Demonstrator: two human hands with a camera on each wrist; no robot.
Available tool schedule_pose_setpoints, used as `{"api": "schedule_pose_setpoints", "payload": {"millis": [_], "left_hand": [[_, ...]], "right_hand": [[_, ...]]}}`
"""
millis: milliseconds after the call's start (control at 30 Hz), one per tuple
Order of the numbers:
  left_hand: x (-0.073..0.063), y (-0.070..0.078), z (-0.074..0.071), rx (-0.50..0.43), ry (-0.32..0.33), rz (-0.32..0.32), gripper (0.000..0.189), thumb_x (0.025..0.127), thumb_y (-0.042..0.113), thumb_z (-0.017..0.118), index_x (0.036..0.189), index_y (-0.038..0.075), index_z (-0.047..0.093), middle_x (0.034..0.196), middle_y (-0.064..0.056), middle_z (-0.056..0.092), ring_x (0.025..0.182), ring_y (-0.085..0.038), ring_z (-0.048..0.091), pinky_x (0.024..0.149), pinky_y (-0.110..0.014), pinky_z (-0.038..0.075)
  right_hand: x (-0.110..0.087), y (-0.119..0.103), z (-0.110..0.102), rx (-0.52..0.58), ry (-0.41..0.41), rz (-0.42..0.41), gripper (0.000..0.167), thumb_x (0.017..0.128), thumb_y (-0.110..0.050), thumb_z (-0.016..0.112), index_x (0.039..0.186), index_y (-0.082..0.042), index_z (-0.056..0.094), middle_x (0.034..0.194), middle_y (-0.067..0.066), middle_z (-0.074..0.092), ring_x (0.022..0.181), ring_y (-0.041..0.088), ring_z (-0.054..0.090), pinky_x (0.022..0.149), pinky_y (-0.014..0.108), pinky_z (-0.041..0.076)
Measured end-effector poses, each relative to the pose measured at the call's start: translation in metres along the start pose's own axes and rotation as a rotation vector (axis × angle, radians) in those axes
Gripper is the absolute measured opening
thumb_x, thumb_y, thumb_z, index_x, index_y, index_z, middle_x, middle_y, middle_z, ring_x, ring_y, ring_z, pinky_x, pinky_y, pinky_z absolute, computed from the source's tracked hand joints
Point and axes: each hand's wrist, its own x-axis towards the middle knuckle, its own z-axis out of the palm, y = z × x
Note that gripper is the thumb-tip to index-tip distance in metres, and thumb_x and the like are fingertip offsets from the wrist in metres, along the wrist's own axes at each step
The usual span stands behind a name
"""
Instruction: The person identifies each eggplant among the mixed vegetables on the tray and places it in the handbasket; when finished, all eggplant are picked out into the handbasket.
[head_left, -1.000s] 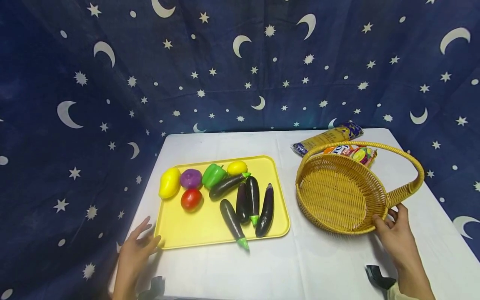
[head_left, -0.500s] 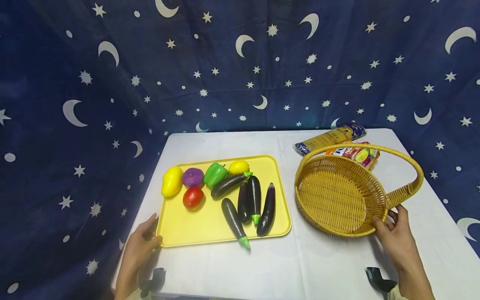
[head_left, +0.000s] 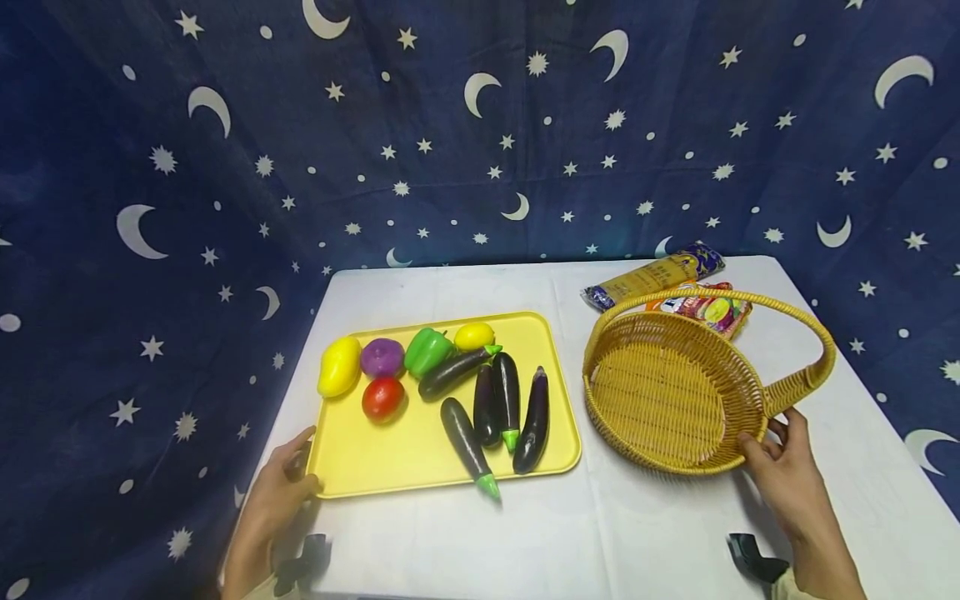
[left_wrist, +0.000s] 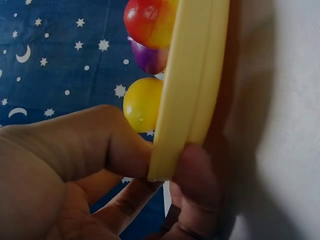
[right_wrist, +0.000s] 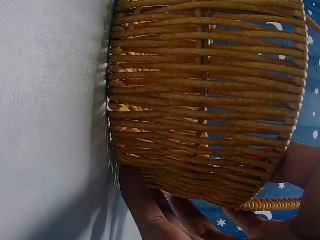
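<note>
One eggplant (head_left: pixel 466 442) overhangs the tray (head_left: pixel 367 458) our left grip (head_left: pixel 277 493) pinches while our right grip (head_left: pixel 784 468) clasps the basket (head_left: pixel 660 404), so tilting the tray could lose us that eggplant.

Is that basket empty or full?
Empty: looking down into the basket, the head view shows only bare weave, nothing inside.
</note>
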Motion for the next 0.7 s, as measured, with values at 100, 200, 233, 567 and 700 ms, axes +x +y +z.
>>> {"api": "schedule_pose_setpoints", "payload": {"millis": [100, 200, 233, 567, 700], "left_hand": [[0.0023, -0.0009, 0.0005, -0.021, 0.001, -0.018, 0.094, 0.081, -0.002, 0.063, 0.168, 0.014, 0.032, 0.168, -0.027, 0.032, 0.135, -0.045, 0.049, 0.085, -0.027, 0.047], [0.0017, -0.0027, 0.0023, -0.044, 0.019, -0.006, 0.092, 0.082, -0.002, 0.062, 0.168, 0.014, 0.034, 0.166, -0.026, 0.034, 0.131, -0.043, 0.052, 0.078, -0.024, 0.049], [0.0015, -0.0032, 0.0029, -0.052, 0.025, 0.0, 0.092, 0.082, -0.003, 0.062, 0.168, 0.013, 0.034, 0.165, -0.026, 0.035, 0.129, -0.042, 0.052, 0.075, -0.023, 0.05], [0.0006, -0.001, 0.0048, -0.068, 0.031, -0.02, 0.091, 0.083, -0.003, 0.061, 0.168, 0.013, 0.033, 0.165, -0.028, 0.034, 0.133, -0.043, 0.051, 0.076, -0.022, 0.05], [-0.0001, -0.0002, 0.0052, -0.069, 0.035, -0.011, 0.091, 0.083, -0.004, 0.06, 0.168, 0.012, 0.033, 0.164, -0.029, 0.034, 0.132, -0.043, 0.05, 0.074, -0.022, 0.051]], "right_hand": [[-0.0013, 0.0009, 0.0006, 0.0, -0.002, -0.005, 0.08, 0.111, -0.017, 0.045, 0.169, -0.01, -0.01, 0.169, 0.041, 0.016, 0.096, -0.028, 0.037, 0.075, -0.001, 0.045], [-0.0013, 0.0006, 0.0008, 0.003, -0.008, -0.01, 0.081, 0.11, -0.016, 0.046, 0.169, -0.009, -0.009, 0.167, 0.041, 0.018, 0.095, -0.028, 0.039, 0.075, 0.001, 0.046], [-0.0014, 0.0002, 0.0008, -0.002, -0.01, -0.008, 0.082, 0.11, -0.017, 0.047, 0.169, -0.009, -0.009, 0.167, 0.041, 0.018, 0.095, -0.028, 0.04, 0.074, 0.001, 0.046], [-0.0046, -0.0029, 0.0003, -0.034, -0.042, 0.046, 0.087, 0.109, -0.019, 0.051, 0.169, -0.011, -0.012, 0.17, 0.04, 0.015, 0.095, -0.026, 0.037, 0.073, 0.003, 0.049], [-0.0056, -0.0014, 0.0014, -0.012, -0.054, 0.021, 0.088, 0.11, -0.021, 0.052, 0.168, -0.01, -0.013, 0.17, 0.039, 0.015, 0.097, -0.027, 0.037, 0.075, 0.003, 0.049]]}}
